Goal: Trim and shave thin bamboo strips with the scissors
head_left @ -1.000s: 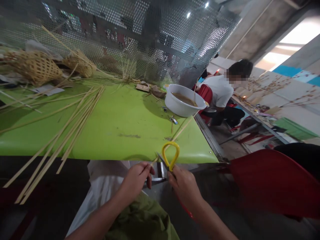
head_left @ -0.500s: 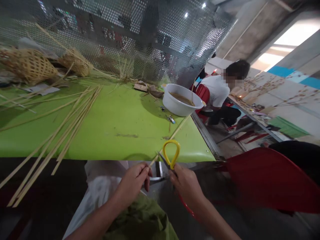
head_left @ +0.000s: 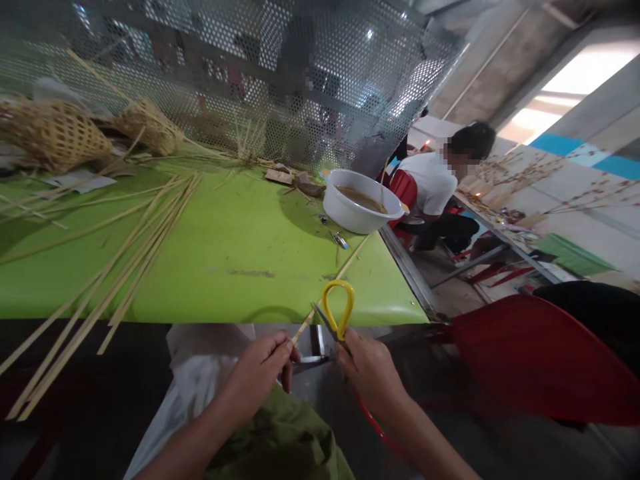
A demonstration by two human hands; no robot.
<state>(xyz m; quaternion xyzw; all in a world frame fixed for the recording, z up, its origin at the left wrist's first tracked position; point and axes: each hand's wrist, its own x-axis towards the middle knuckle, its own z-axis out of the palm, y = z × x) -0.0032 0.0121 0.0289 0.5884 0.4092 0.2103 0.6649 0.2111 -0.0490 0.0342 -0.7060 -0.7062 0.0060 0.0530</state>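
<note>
Just off the table's front edge, my left hand point(head_left: 263, 370) pinches the near end of a thin bamboo strip point(head_left: 350, 260). The strip slants away over the green tabletop towards the right. My right hand point(head_left: 373, 373) is closed round a pair of scissors point(head_left: 339, 310), one handle loop yellow and the other red. A scissor blade lies against the strip, a short way beyond my left fingers. Part of the scissors is hidden by my right hand.
Loose bamboo strips point(head_left: 125, 267) overhang the table's front edge on the left. Woven baskets point(head_left: 65, 137) lie behind them. A white basin point(head_left: 350, 210) of brown liquid stands near the right edge. A red chair point(head_left: 540, 360) is at right; a person point(head_left: 425, 177) sits beyond.
My left hand has moved slightly down and left, drawing the strip a little towards me past the scissor blade. My right hand stays nearly in place with the scissors.
</note>
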